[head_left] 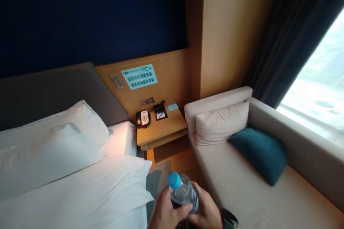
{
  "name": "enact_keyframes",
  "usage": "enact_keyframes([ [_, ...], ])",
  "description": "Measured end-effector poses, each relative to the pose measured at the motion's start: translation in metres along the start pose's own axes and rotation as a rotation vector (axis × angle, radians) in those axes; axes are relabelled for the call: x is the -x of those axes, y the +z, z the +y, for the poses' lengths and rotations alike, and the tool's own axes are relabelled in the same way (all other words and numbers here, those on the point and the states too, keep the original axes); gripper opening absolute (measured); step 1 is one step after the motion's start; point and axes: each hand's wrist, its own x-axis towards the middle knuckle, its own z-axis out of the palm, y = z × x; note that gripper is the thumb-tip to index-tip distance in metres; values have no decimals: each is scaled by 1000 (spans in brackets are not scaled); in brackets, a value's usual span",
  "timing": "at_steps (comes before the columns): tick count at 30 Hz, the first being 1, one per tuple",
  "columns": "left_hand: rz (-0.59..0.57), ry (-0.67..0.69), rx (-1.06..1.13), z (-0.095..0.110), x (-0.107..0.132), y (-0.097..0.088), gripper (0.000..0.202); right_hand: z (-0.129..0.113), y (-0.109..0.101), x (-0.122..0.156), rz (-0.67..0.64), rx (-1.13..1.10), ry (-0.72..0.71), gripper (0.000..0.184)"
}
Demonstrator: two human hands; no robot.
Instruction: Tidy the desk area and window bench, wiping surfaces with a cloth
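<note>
A clear plastic water bottle with a light blue cap sits between both my hands at the bottom middle of the view. My left hand wraps its fingers around the bottle's left side. My right hand, with a dark watch on the wrist, grips the right side. The bottle is tilted with its cap pointing up and to the left. It hovers over the gap between the bed and the sofa.
A bed with white pillows fills the left. A wooden nightstand carries a phone and a notepad. A beige sofa with a teal cushion lies right, beside a curtain and window.
</note>
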Motion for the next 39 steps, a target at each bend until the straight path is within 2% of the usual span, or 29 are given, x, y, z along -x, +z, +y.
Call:
enact_keyframes([
  [2, -6, 0, -54, 11, -54, -35, 37, 20, -3, -50, 7, 3, 42, 88],
  [4, 3, 13, -121, 15, -113, -69, 35, 39, -15, -94, 2, 88, 107, 98],
  [7, 74, 58, -228, 7, -213, -116, 37, 68, -44, -145, 27, 169, 269, 71],
  [9, 127, 65, -301, -5, -285, -140, 37, 87, -66, -180, 76, 130, 388, 60],
  [12, 142, 88, -457, -24, -389, -159, 44, 118, -93, -256, 135, 68, 408, 66],
  [16, 23, 142, -658, -43, -502, -166, 52, 168, -106, -405, 145, 110, 180, 89],
  [17, -10, 128, -681, -47, -525, -167, 51, 182, -106, -442, 143, 137, 137, 88],
  [19, -55, 93, -703, -56, -568, -172, 48, 210, -103, -504, 160, 174, 115, 75],
  [22, -97, 45, -699, -76, -622, -188, 50, 254, -97, -561, 203, 183, 175, 63],
  [25, -108, -46, -718, -108, -667, -210, 48, 297, -95, -589, 242, 211, 249, 66],
  [27, -65, -106, -788, -134, -692, -228, 40, 325, -96, -604, 269, 247, 296, 65],
  [30, -24, -111, -873, -178, -725, -252, 39, 360, -98, -627, 298, 293, 355, 63],
  [33, -67, -16, -957, -220, -748, -266, 48, 377, -99, -645, 306, 311, 388, 64],
  [35, -71, 53, -1032, -239, -758, -269, 52, 379, -98, -651, 308, 313, 409, 66],
  [37, -65, 87, -1050, -248, -763, -266, 50, 377, -95, -652, 310, 306, 441, 67],
  [39, -116, 77, -989, -248, -767, -259, 47, 374, -93, -651, 296, 285, 471, 69],
])
